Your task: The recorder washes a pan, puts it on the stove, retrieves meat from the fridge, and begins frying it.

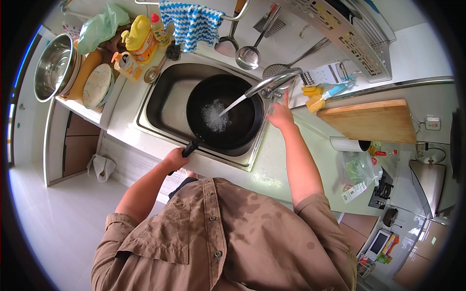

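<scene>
My left hand [174, 159] grips the handle [190, 148] of a black frying pan [240, 125] at the sink's front edge. The pan sits in the right part of the stainless-steel sink [165, 105]. Water [216, 115] streams from the chrome faucet [271, 83] and splashes onto the pan's inside, a little left of its middle. My right hand [282, 114] is beside the faucet base at the sink's right rim, its index finger extended toward the tap fittings. Whether that finger touches them I cannot tell. The right hand holds nothing that I can see.
Soap bottles [127, 66], stacked plates [97, 86] and steel bowls [54, 68] stand to the left. A ladle [248, 57] and a spatula [226, 46] hang behind the sink, near a blue-and-white cloth [191, 23]. A wooden cutting board [367, 120] and a plastic bag [358, 167] are on the right.
</scene>
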The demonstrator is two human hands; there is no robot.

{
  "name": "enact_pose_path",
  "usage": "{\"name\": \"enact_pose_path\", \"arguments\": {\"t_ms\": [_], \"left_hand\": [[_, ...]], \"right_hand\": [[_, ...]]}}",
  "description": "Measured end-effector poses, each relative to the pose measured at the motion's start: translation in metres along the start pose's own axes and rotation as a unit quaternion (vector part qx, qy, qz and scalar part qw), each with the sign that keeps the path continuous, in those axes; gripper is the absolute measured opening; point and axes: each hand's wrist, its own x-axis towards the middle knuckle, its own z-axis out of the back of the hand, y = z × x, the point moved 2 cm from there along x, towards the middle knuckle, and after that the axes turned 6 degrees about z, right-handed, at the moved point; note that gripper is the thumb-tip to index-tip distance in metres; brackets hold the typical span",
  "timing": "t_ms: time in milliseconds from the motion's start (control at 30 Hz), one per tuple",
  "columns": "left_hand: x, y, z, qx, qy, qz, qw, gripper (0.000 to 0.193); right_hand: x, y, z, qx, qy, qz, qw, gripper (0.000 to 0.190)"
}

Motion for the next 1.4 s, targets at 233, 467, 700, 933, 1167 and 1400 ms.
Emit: {"name": "enact_pose_path", "arguments": {"t_ms": [233, 467, 700, 933, 1167, 1400], "left_hand": [[0.002, 0.002, -0.001, -0.001, 0.008, 0.011, 1.000, 0.021], [-0.002, -0.001, 0.000, -0.009, 0.009, -0.002, 1.000, 0.023], [-0.001, -0.002, 0.000, 0.008, 0.001, -0.006, 1.000, 0.024], [0.000, 0.001, 0.001, 0.017, -0.003, 0.001, 1.000, 0.031], [-0.003, -0.003, 0.002, 0.024, -0.006, 0.006, 1.000, 0.030], [-0.003, -0.002, 0.001, 0.020, -0.004, 0.009, 1.000, 0.030]], "right_hand": [[0.000, -0.003, -0.003, -0.011, -0.029, 0.027, 0.999, 0.038], [-0.004, 0.002, 0.003, -0.005, -0.015, 0.018, 1.000, 0.040], [-0.001, 0.001, 0.001, -0.010, -0.001, 0.008, 1.000, 0.042], [0.000, 0.002, 0.003, -0.011, 0.017, 0.007, 1.000, 0.042], [-0.002, 0.002, 0.005, -0.023, 0.010, 0.016, 1.000, 0.042], [-0.009, 0.013, 0.010, -0.046, 0.011, -0.016, 0.999, 0.046]]}}
